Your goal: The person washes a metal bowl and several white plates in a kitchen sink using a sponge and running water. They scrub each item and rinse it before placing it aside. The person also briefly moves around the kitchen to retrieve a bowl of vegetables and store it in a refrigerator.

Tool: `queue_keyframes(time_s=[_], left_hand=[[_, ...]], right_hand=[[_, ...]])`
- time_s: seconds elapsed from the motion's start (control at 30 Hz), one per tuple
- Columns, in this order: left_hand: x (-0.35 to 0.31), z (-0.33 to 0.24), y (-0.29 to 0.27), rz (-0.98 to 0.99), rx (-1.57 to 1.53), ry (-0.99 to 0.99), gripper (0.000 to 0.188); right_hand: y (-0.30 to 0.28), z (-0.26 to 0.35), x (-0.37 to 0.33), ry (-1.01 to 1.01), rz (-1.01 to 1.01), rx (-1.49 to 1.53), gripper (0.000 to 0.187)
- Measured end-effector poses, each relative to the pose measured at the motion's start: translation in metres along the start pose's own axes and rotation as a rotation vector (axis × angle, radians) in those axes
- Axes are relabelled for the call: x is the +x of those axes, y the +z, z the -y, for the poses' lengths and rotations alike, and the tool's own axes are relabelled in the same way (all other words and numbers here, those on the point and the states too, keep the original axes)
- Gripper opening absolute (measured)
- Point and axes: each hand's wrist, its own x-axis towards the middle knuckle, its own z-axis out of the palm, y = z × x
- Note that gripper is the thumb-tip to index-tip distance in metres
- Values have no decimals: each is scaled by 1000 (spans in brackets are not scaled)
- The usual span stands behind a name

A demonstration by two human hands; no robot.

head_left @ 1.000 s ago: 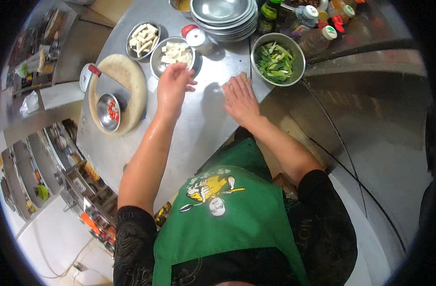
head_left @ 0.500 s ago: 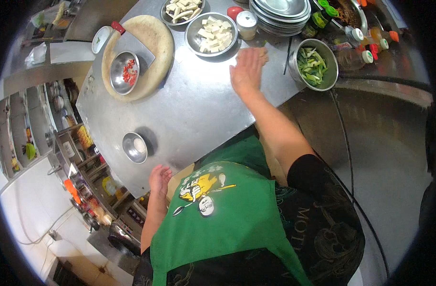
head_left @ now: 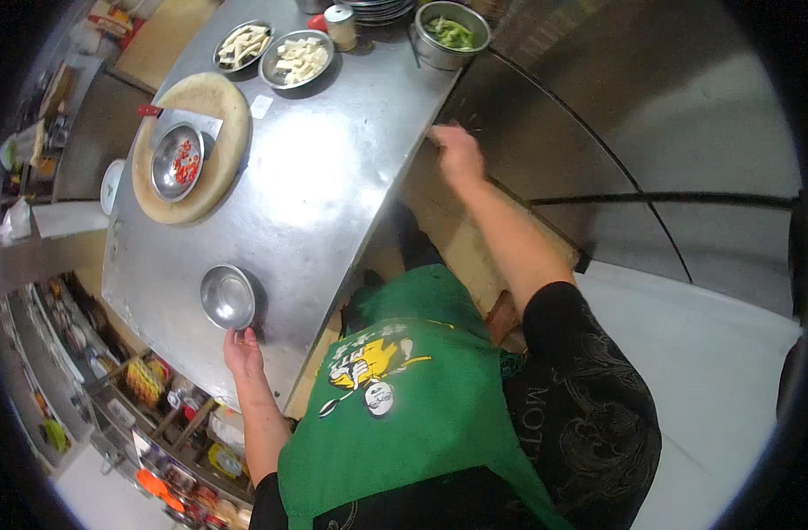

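Note:
At the near left of the steel table (head_left: 333,168), my left hand (head_left: 243,355) has its fingers at the near rim of a small steel bowl (head_left: 228,298), gripping its edge. Nothing shows inside this bowl. My right hand (head_left: 461,159) is over the table's right edge, apart from the bowls; its fingers are smeared by motion, so whether they hold anything is unclear. Farther left, a round wooden chopping board (head_left: 223,181) carries a cleaver (head_left: 208,125) with a red handle. On top of the cleaver sits a steel bowl (head_left: 163,168) of chopped red peppers (head_left: 185,163).
Along the far side stand a bowl of white cut pieces (head_left: 243,44), a bowl of white cubes (head_left: 299,60), a shaker jar (head_left: 341,28), stacked plates (head_left: 377,11) and a steel pot (head_left: 443,58) of cut greens. A black cable (head_left: 563,115) runs at right.
My right hand has left the tabletop beside the jar and moved back past the right edge. My left hand has reached the small bowl's rim. The whole view has shifted.

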Motion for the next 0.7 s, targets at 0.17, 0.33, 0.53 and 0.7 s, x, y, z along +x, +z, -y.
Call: queue_keyframes(time_s=[0.17,0.33,0.53,0.7], left_hand=[[1,-5,14,3,228,140,16],[-25,-1,72,259,206,182,20],[-100,33,201,551,353,186,12],[-153,120,260,649,410,97,14]], right_hand=[[-180,-152,-132,870,-123,208,29],[-266,-205,-349,1181,-341,329,24],[-267,-258,-432,1261,-503,483,24],[-309,-294,-402,1066,-275,229,24]])
